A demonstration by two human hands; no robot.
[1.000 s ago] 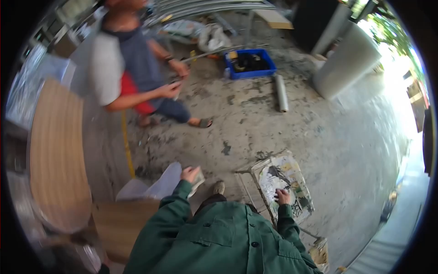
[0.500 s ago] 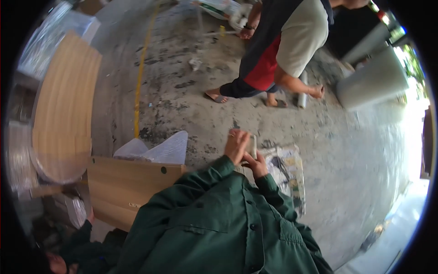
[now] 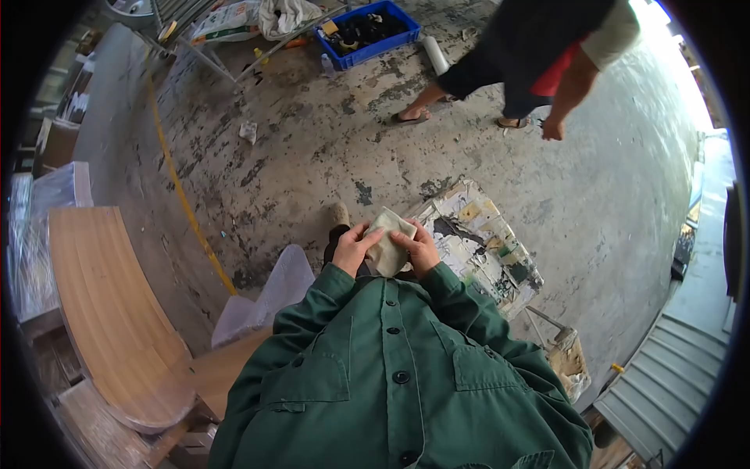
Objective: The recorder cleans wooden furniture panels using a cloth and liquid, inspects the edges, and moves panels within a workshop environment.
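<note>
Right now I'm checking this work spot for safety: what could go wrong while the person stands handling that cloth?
Both the left hand and right hand are busy with the pale cloth, so a stumble might go uncaught. The paint-spattered board lies flat by the feet, a possible trip. A co-worker is stepping close by on the stained concrete floor, so a collision is conceivable.
</note>
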